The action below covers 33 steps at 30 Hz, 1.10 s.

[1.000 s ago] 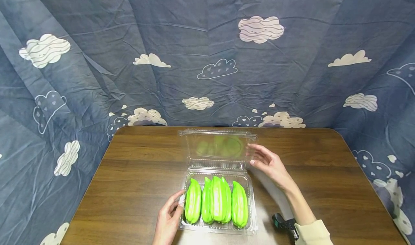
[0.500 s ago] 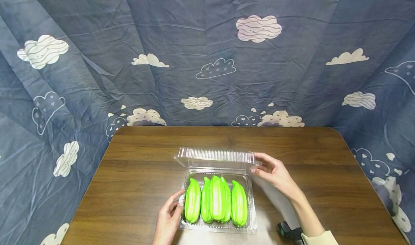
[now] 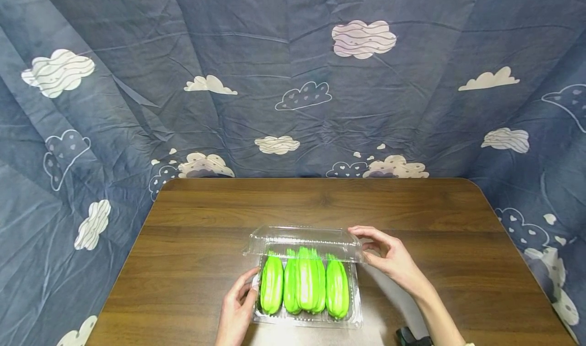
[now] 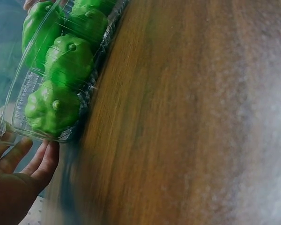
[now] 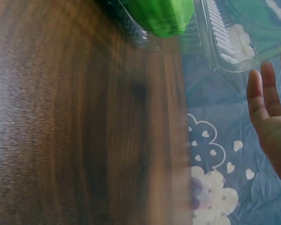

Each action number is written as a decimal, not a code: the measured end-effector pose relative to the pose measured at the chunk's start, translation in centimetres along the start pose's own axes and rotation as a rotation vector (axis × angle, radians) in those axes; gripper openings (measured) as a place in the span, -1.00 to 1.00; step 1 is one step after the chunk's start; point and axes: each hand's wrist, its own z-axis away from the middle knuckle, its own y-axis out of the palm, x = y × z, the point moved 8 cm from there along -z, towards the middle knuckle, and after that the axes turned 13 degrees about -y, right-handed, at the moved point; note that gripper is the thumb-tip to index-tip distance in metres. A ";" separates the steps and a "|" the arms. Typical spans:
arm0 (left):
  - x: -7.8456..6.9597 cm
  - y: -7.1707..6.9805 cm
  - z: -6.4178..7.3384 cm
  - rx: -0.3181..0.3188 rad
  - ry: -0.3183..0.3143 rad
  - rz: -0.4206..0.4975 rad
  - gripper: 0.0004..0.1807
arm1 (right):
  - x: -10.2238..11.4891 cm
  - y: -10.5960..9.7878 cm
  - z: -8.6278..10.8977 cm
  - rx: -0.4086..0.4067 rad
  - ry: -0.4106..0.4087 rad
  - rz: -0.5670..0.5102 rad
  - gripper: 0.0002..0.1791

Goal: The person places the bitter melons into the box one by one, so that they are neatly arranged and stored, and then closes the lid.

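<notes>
A clear plastic clamshell container holds several glossy green, ridged, elongated pieces that look like peppers, lying side by side. My left hand grips its left edge; in the left wrist view the thumb is at the rim and the other fingers of that hand lie against the end wall. The hinged lid slants over the far ends of the green pieces, partly raised. At its right side, my right hand holds the lid between thumb and fingers. The right wrist view shows fingertips at the lid's edge.
The container rests on a brown wooden table. A dark blue cloth with cloud prints hangs behind and beside the table. Near my right forearm is a small black device, partly cut off by the frame.
The lid has swung from standing open at the back, forward and down over the far part of the container. My right hand moved toward me with it; the left hand stayed in place.
</notes>
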 end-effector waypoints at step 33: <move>0.6 0.0 -0.1 0.032 -0.047 0.032 -0.56 | 1.6 2.5 3.7 -0.116 -0.060 0.031 -0.54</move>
